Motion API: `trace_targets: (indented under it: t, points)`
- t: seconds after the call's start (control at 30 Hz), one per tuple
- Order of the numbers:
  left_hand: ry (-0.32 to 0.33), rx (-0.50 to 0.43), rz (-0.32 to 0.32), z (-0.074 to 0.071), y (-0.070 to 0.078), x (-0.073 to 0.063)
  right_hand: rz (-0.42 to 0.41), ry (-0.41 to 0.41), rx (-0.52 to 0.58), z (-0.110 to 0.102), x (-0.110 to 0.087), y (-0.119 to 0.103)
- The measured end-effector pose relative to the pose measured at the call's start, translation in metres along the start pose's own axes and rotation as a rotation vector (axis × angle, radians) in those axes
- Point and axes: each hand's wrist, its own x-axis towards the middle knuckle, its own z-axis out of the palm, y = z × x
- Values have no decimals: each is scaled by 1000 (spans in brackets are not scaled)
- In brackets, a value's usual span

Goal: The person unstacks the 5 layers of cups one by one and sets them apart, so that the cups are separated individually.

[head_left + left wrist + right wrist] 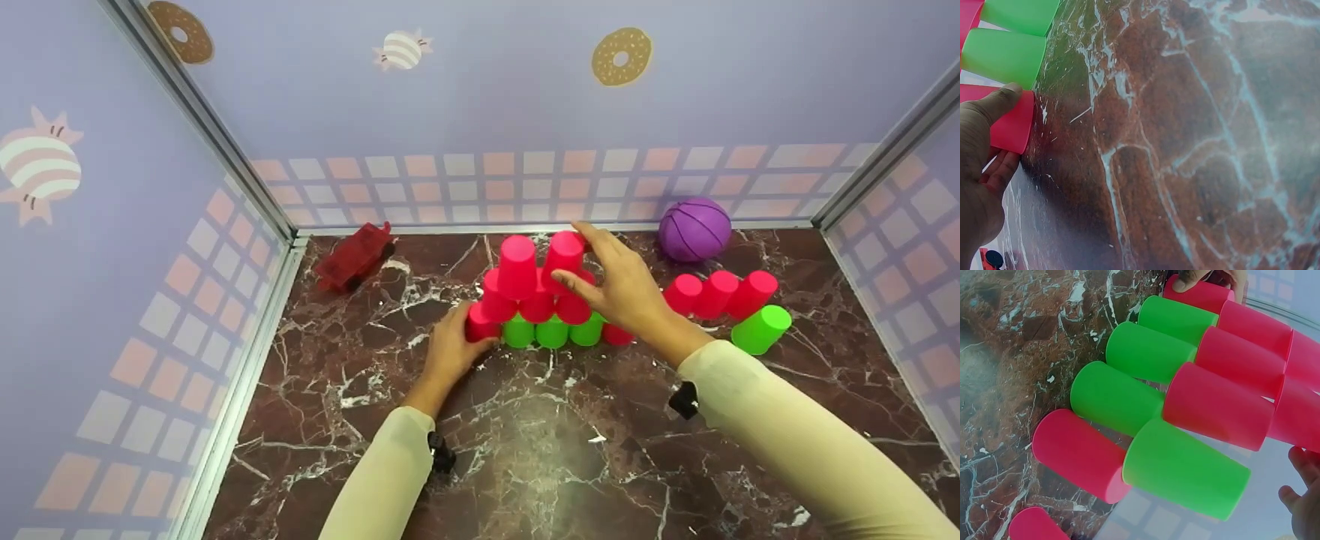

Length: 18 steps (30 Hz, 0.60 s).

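Note:
Plastic cups stand upside down in a stacked pyramid. Around the red cup (1013, 126) at the left end of its bottom row, my left hand (450, 349) has thumb in front and fingers behind. Green cups (552, 331) continue that row to a red cup at the right end. Above are red cups (1221, 405) and a green cup (1185, 469), the latter covered by my right hand in the head view. Two red cups (517, 266) top the stack. My right hand (630, 289), thumb and fingers spread, is beside the right-hand top cup (562, 255).
Right of the pyramid stand three red cups (718, 294) and a green cup (761, 330). A purple ball (695, 229) lies near the back wall. At the back left is a translucent red object (355, 257). Walls enclose the marbled table (540, 465) at the back and sides.

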Motion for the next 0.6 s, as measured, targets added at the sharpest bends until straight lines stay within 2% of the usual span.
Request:
trace_targets:
  t: [0.1,0.23,0.3,0.43,0.6]
  points:
    - [22,44,19,11,-17,2,-15,6,8,1,2,0]
    - [22,13,23,7,-13,3,-33,30,5,-1,2,2]
    - [18,-23,15,-1,-1,1,-37,49,2,-4,2,4]
    - [12,-16,-3,-10,16,-1,-8,92,-6,-15,-1,10]
    - [-18,-10,-40,-17,27,-2,80,140,16,-32,-8,25]
